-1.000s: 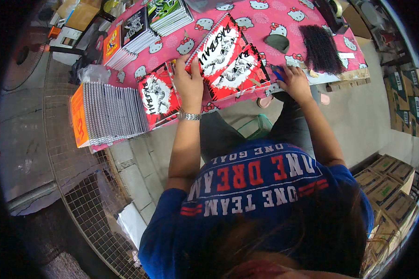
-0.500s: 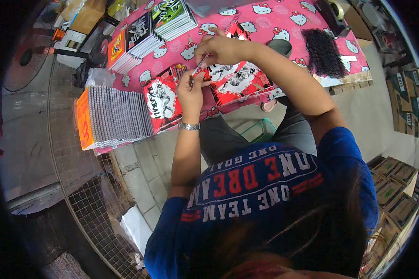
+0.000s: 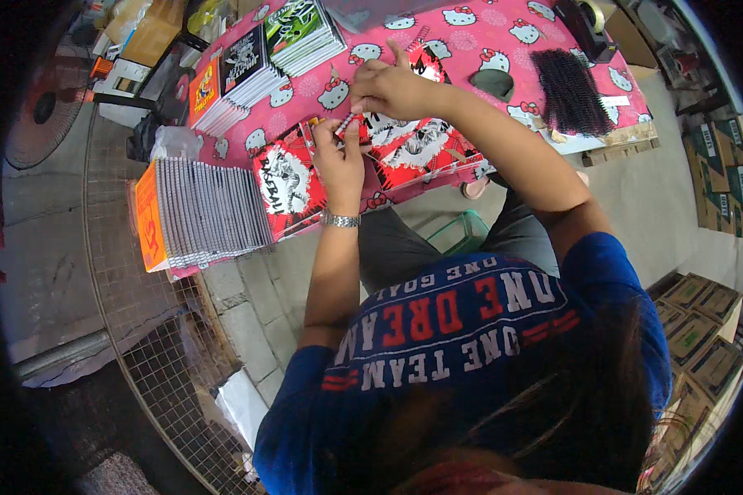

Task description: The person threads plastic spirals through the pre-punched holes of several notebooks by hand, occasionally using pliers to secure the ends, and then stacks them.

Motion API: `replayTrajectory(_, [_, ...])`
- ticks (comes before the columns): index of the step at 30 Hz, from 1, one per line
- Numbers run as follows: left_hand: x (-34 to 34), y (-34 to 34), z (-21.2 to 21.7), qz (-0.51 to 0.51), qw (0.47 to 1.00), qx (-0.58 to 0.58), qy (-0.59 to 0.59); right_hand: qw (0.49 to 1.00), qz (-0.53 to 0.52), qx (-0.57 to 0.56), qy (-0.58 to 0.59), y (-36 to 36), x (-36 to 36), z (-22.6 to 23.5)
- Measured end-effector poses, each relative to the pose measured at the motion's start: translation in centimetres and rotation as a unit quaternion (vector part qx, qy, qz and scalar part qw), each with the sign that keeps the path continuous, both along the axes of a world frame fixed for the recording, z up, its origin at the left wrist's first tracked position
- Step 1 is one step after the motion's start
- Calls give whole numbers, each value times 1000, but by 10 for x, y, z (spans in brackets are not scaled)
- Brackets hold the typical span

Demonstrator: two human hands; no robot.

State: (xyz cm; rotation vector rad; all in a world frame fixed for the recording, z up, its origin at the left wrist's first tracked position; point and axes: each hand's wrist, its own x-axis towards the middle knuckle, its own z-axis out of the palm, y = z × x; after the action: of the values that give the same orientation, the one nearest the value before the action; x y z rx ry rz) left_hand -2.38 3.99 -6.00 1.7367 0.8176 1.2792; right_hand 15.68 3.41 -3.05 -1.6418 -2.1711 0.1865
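Note:
My left hand (image 3: 340, 161) pinches the edge of a small red notebook (image 3: 362, 132), its thumb and fingers closed near a dark spiral coil (image 3: 346, 124) along that edge. My right hand (image 3: 396, 89) reaches in from the right. Its thumb and a fingertip are pressed together at the coil's far end, while another finger points up and away. Beneath and right of the hands lie red, white and black notebooks or covers (image 3: 425, 148). Left of my left hand rests a stack of red notebooks (image 3: 285, 177) with a white and black picture.
A long row of spiral notebooks (image 3: 210, 202) with an orange cover stands at the left table edge. Farther back are black (image 3: 246, 59) and green (image 3: 293, 29) stacks. Black coils (image 3: 571, 92), a dark green round object (image 3: 493, 83) and a tape dispenser (image 3: 588, 29) lie right on the pink tablecloth (image 3: 470, 54).
My right hand has shifted slightly away along the coil, with one finger now lifted higher. My left hand still holds the notebook and has moved a little right.

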Motion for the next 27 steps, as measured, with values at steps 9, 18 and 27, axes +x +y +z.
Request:
replayTrajectory(9, [-12,5,2,-8,997,-53,47,900,-422,106,29,-137,62,-96])
replayTrajectory(18, [-15,1,-6,-28,999,-19,15,905,-350,139,198,-169,38,-77])
replayTrajectory(27, [-20,-7,0,19,985,117,124,969,-137,146,141,-118,-52,10])
